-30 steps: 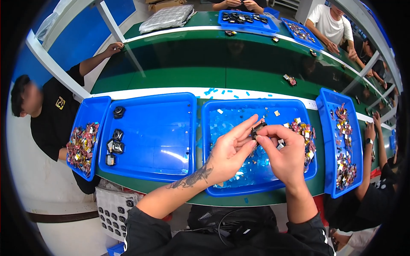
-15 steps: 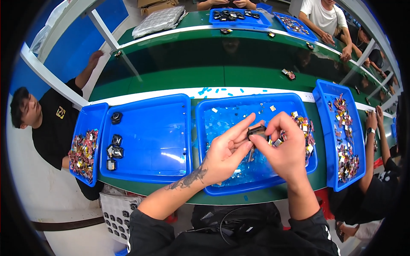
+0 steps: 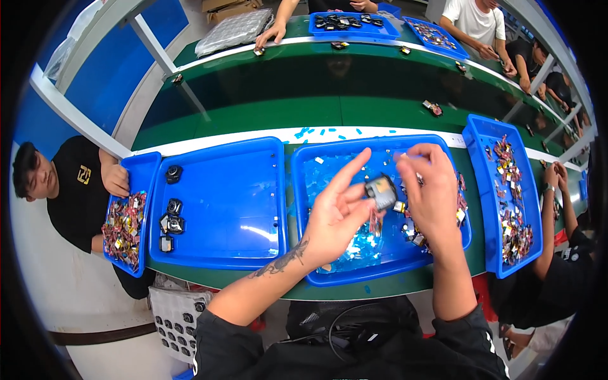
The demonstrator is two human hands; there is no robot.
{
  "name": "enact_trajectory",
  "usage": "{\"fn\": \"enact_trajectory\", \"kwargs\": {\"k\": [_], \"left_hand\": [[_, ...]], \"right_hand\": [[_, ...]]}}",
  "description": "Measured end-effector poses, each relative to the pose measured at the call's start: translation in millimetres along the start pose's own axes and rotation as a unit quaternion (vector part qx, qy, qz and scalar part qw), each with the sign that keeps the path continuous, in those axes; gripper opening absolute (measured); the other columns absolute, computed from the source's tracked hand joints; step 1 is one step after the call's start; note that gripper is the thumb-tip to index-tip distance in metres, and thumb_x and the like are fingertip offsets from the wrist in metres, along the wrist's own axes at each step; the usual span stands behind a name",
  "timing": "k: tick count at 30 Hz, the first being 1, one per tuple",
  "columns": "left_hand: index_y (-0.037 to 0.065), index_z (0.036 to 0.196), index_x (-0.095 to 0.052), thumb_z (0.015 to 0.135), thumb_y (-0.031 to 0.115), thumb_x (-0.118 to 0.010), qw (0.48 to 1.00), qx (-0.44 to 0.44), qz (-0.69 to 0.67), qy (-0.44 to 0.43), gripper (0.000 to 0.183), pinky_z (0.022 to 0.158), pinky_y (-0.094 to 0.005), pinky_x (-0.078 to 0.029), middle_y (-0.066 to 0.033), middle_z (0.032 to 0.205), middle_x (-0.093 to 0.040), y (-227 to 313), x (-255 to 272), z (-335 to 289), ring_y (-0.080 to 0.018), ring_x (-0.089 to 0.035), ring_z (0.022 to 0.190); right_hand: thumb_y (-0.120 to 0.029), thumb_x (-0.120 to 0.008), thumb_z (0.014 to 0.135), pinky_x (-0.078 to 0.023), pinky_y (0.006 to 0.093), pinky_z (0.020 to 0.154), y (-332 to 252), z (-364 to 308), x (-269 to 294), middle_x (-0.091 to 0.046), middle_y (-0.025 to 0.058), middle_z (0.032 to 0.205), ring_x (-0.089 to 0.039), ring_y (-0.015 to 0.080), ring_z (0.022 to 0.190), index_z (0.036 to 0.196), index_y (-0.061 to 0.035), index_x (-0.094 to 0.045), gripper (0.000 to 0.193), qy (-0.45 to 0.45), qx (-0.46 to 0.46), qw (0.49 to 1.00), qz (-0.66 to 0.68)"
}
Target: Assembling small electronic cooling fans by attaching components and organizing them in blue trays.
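My left hand is closed on a small black electronic device, its greyish flat face showing between thumb and fingers. Thin pinkish strands hang just below the device; I cannot tell if they belong to it. Just right of it, my right hand is raised, apart from the device, and its fingertips are smeared by motion. Both hands are over a blue tray with blue film scraps on its bottom. Along this tray's right side lie small wired parts, partly hidden by my right hand.
To the left, a blue tray holds several black camera-like units. Narrow trays of wired parts stand at far left and right. Beyond a white ledge runs a green belt with scattered devices. Co-workers sit around.
My right hand has come away from the device, which now shows its flat face in my left hand. A co-worker across the belt has reached to a device on the far edge.
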State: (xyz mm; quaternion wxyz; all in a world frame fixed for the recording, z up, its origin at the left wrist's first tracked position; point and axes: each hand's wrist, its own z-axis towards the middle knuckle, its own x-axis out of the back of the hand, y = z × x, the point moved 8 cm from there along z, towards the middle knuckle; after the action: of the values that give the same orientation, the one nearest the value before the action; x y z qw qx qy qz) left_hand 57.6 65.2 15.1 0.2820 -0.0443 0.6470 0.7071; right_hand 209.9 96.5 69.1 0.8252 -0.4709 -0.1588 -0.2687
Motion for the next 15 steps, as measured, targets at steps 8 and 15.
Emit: {"fn": "enact_trajectory", "kwargs": {"k": [8, 15], "left_hand": [[-0.003, 0.12, -0.062, 0.095, -0.004, -0.051, 0.995, -0.036, 0.053, 0.082, 0.027, 0.09, -0.0273, -0.051, -0.0087, 0.119, -0.058, -2, 25, 0, -0.0148, -0.063, 0.101], [-0.003, 0.112, -0.066, 0.094, -0.006, -0.053, 0.992, -0.048, 0.042, 0.108, 0.023, 0.089, -0.0268, -0.051, -0.009, 0.114, -0.057, 2, 24, 1, -0.0155, -0.063, 0.099]], "right_hand": [[0.004, -0.067, 0.08, -0.05, 0.0358, 0.068, -35, -32, 0, -0.062, 0.0133, 0.088, -0.063, 0.0286, 0.079, 0.099, -0.0019, -0.069, 0.02, -0.084, 0.039, 0.994, -0.052], [0.002, -0.075, 0.074, -0.053, 0.0353, 0.07, -70, -39, -7, -0.066, 0.0115, 0.078, -0.065, 0.028, 0.072, 0.097, -0.0003, -0.068, 0.023, -0.065, 0.096, 0.993, -0.034]]}}
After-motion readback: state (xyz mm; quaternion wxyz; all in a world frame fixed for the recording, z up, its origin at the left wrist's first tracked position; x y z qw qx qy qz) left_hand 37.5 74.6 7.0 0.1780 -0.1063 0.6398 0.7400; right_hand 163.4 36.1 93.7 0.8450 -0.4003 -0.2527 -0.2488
